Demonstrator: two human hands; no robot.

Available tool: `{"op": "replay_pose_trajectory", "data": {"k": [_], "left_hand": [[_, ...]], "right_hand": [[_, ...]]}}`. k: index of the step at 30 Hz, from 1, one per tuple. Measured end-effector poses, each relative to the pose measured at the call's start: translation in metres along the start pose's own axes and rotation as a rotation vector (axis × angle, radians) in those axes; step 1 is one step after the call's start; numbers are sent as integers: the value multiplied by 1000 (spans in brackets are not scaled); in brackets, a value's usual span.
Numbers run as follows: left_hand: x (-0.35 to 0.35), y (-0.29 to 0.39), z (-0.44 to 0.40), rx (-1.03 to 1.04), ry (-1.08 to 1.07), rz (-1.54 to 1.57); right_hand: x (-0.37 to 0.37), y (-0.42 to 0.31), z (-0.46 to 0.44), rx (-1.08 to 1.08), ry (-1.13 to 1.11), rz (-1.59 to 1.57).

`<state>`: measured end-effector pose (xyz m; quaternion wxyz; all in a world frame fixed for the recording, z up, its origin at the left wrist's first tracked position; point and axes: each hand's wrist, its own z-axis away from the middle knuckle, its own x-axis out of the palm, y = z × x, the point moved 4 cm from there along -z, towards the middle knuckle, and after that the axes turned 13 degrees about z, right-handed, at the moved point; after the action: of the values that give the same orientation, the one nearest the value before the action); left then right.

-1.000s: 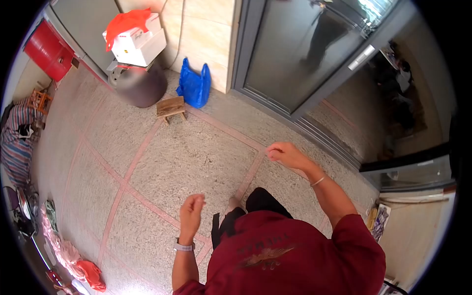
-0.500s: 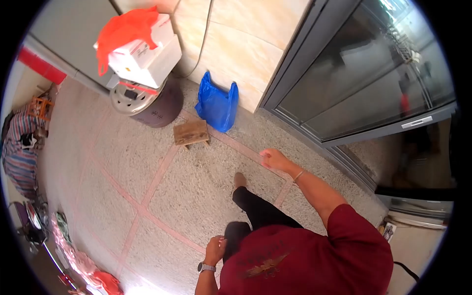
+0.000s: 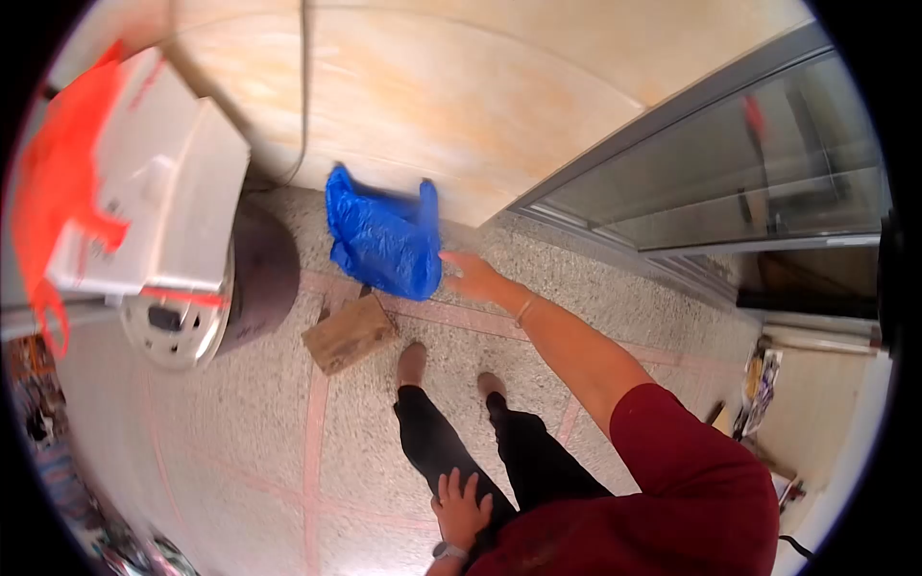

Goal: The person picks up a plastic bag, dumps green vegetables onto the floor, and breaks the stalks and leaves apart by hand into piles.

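A blue plastic bag (image 3: 384,240) sits on the speckled floor against the tiled wall, its two handles standing up. My right hand (image 3: 471,278) reaches to the bag's right edge with its fingers stretched out; I cannot tell whether they touch it. My left hand (image 3: 461,509), below a wristwatch, lies with fingers spread over my left thigh. Just in front of my feet is a small wooden stool (image 3: 351,334), close to the bag.
To the left, a dark round stove-like drum (image 3: 264,254) with a perforated metal lid carries white boxes (image 3: 197,197) and a red plastic bag (image 3: 67,173). A grey-framed glass door (image 3: 711,173) stands on the right. Stacked items (image 3: 759,389) line the lower right.
I have stepped nearer the stool and blue bag. My right hand has opened and moved to the bag's edge. My left hand has spread its fingers over my thigh.
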<state>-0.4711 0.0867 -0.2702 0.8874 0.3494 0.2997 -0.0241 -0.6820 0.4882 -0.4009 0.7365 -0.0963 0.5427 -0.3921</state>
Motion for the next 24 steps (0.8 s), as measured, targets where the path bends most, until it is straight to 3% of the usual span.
{"op": "replay_pose_trajectory", "data": {"k": [2,5,8,10,14,17,20,24], "left_hand": [[-24,-1,-27,75,1,-171],[-36,-39,-31,106,-14,-159],[-85,-41,-57,125,-57,-143],[-98,-45,-64,135,-96,-139],[-126,-54,-81,191,-189,-167],[-141,-54,-87,214,-276,-174],[-149,-48,-99,239,-355,-194],[-148,-50,-107,277,-436,-286]], "right_hand": [[4,10,-49,93,35,7],[34,19,-94,276,78,10],[29,27,-144,232,291,10],[38,29,-146,252,244,-258],[25,18,-105,327,208,-702],[21,20,-41,292,470,-700],[26,28,28,526,366,-985],[47,12,119,591,454,-1047]]}}
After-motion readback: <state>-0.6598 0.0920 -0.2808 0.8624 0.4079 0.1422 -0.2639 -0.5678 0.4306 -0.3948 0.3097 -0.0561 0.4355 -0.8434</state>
